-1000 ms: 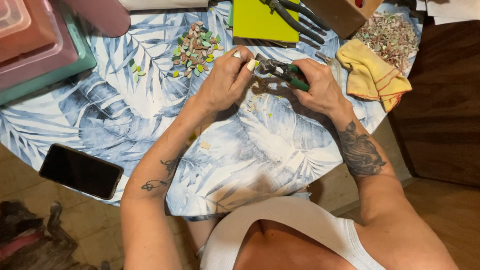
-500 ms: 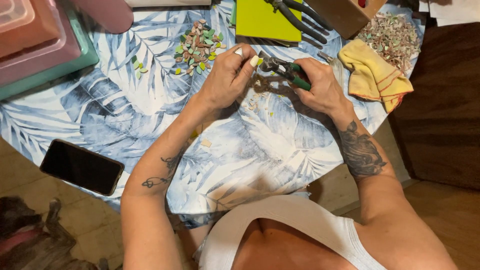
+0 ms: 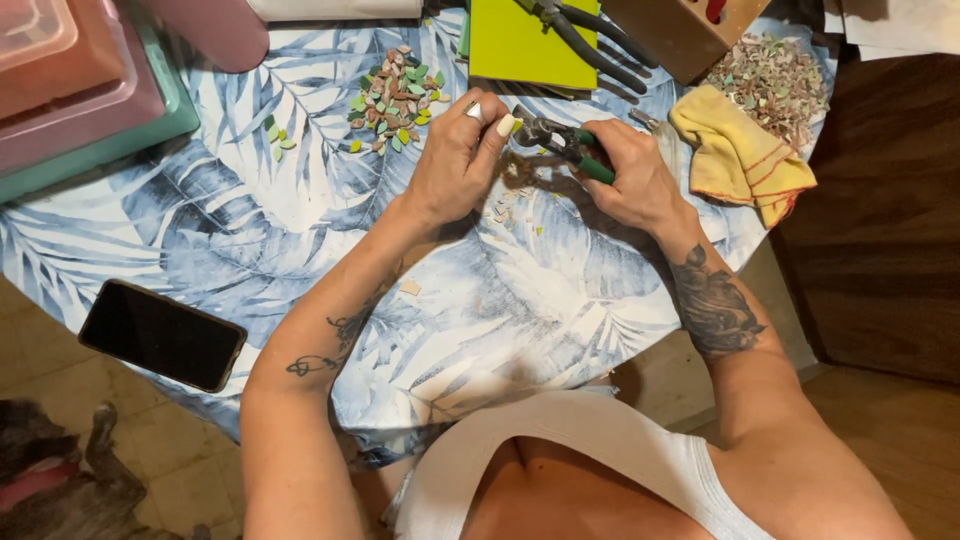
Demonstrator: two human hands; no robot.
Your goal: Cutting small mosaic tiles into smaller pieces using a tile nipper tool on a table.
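Barely moved since before | left hand (image 3: 455, 165) pinching, likely a tile chip | right hand (image 3: 630, 175) gripping nippers (image 3: 560, 140)

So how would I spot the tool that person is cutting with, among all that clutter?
Start at the round table with the blue leaf-print cloth. Near its far edge both hands meet; the right hand grips small metal nippers with green handles. Unlike the larger dark-handled pliers lying on the lime-green sheet, these are held up.
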